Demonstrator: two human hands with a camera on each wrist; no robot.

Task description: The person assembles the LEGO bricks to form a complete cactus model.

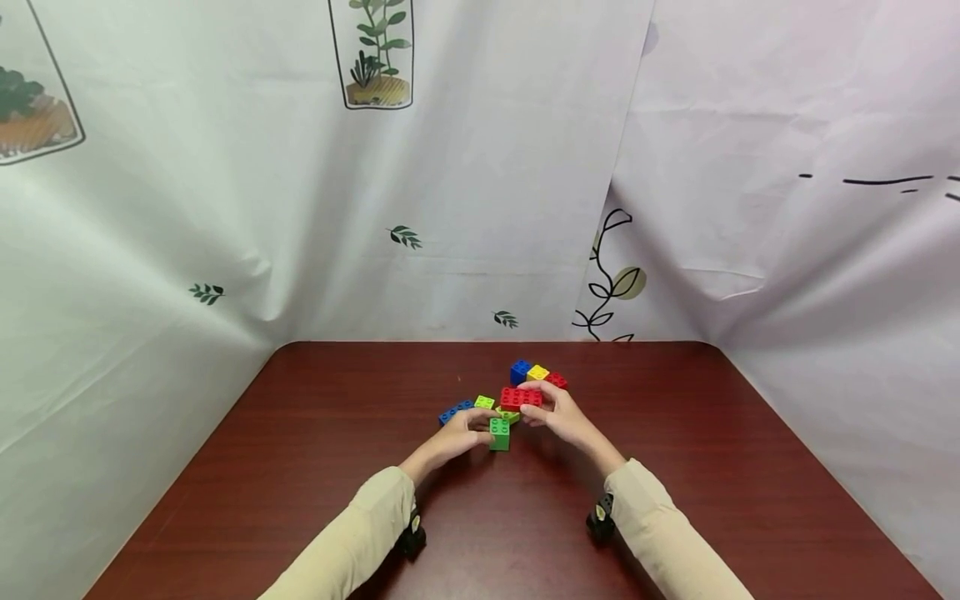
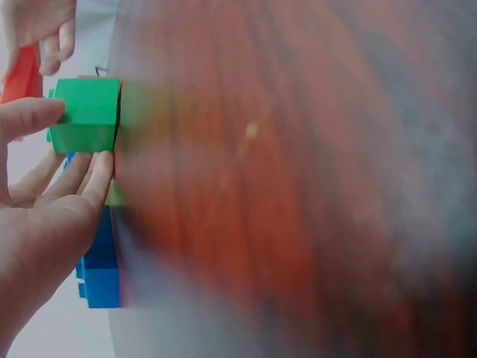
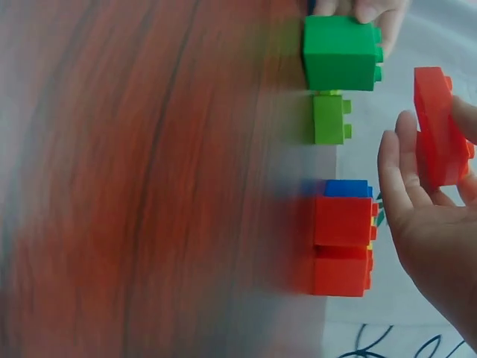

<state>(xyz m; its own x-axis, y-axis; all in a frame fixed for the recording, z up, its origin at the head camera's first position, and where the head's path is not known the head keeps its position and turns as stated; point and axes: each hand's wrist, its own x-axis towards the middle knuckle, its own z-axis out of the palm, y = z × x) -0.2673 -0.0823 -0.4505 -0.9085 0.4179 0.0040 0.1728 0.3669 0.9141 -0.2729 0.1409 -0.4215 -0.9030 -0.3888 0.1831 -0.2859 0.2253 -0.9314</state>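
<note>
My left hand [image 1: 452,437] pinches a green toy building brick [image 1: 499,435] between thumb and fingers; in the left wrist view the brick [image 2: 86,115] is right at the tabletop. Slightly farther right, my right hand [image 1: 566,418] holds a red eight-stud brick [image 1: 517,398] by its edges. The right wrist view shows this red brick [image 3: 440,127] raised above the table, thumb on its studded side. Two lime bricks lie behind the hands, one [image 1: 484,402] beside the left fingers, the other [image 1: 512,416] partly hidden behind the green brick.
A long blue brick [image 1: 455,412] lies to the left of the lime ones. Farther back stand a blue brick [image 1: 520,372], a yellow brick [image 1: 537,372] and red bricks [image 3: 343,221] in a row. The dark red-brown table [image 1: 360,383] ends at a white printed curtain [image 1: 480,208].
</note>
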